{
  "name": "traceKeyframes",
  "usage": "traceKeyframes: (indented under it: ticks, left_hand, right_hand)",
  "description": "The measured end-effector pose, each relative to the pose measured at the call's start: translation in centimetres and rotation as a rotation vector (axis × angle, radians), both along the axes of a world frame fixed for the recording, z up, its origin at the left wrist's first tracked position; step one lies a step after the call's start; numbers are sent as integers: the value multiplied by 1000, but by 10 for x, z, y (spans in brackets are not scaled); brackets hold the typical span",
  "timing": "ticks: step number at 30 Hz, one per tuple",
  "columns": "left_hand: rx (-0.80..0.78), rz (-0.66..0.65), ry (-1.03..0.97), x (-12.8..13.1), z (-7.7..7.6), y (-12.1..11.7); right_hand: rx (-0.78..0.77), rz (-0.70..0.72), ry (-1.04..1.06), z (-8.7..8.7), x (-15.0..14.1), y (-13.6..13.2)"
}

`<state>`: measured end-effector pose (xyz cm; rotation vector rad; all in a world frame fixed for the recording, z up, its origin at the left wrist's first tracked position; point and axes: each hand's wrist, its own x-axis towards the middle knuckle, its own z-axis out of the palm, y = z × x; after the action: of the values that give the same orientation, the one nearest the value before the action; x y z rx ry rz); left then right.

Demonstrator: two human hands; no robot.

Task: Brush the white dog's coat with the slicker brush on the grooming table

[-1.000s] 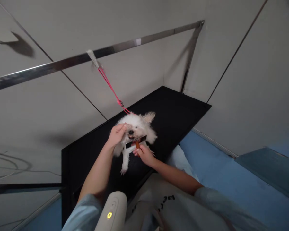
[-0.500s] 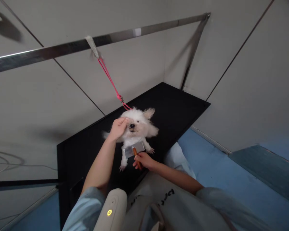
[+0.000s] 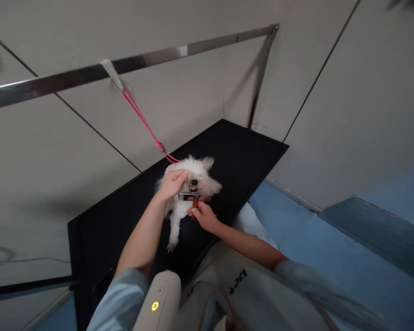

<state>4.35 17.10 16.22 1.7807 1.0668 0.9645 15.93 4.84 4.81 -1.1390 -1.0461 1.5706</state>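
Note:
A white fluffy dog (image 3: 197, 168) is on the black table (image 3: 234, 151), its head toward me and one front leg stretched forward. My left hand (image 3: 172, 184) is closed on the fur at the side of the dog's face, near the eye and muzzle. In my right hand (image 3: 204, 216) is a slicker brush (image 3: 195, 202), gripped by its orange-brown handle. The brush head is edge-on, just under the dog's chin. Whether its pins touch the fur is hard to see. The dog's mouth is slightly open.
A pink leash (image 3: 140, 116) runs from the dog up to a metal bar (image 3: 162, 56), tied there with a white strip. Grey wall panels stand behind the table. A pale device with a yellow light (image 3: 160, 301) is close below me. Blue floor (image 3: 290, 211) lies to the right.
My right hand has raised the slicker brush from the dog's chest to beneath its chin, turning the head edge-on. The left hand stays at the face. The view has shifted slightly.

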Motion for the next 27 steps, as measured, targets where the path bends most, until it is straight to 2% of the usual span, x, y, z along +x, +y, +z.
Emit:
traceKeyframes:
  ticks: [2, 4, 6, 8, 10, 11, 13, 15, 16, 18, 20, 21, 24, 25, 27]
  left_hand:
    - [-25, -22, 26, 3, 0, 3]
    - [-47, -58, 48, 5, 1, 5]
    - [-55, -81, 64, 6, 3, 8]
    - [-52, -76, 70, 8, 3, 12]
    - [-47, -70, 56, 9, 3, 15]
    - [-49, -72, 44, 10, 2, 16]
    - [-53, -76, 18, 10, 0, 17]
    - [-60, -81, 1, 11, -1, 18]
    - [-67, -81, -6, 11, -2, 18]
    - [-89, -85, -12, 12, -2, 18]
    - [-107, -85, -20, 14, -3, 18]
    - [-111, -82, -25, 14, -3, 18]
    - [-124, -75, -25, 14, -5, 19]
    - [-128, -73, -20, 14, -6, 19]
    - [-106, -60, -9, 13, -8, 20]
  right_hand:
    - [-167, 64, 43, 2, 0, 1]
    - [-236, 167, 136, 3, 1, 0]
    - [-138, 170, 171, 5, 3, 2]
    - [-33, 83, 109, 4, 4, 4]
    - [-77, 46, 29, 0, 3, 3]
    - [-144, 79, 14, -2, 1, 0]
    - [-277, 232, 34, -6, -1, -8]
    - [-284, 345, 70, -4, -1, -13]
    - [-230, 336, 72, -1, 0, -12]
    - [-87, 190, 26, 5, 2, -6]
    - [-40, 75, -45, 5, 2, -1]
    - [-84, 95, -71, 2, 0, -2]
    - [-335, 359, -4, -11, -6, -11]
    - [-339, 365, 43, -14, -7, -13]
    - [-221, 238, 91, -13, -5, -11]
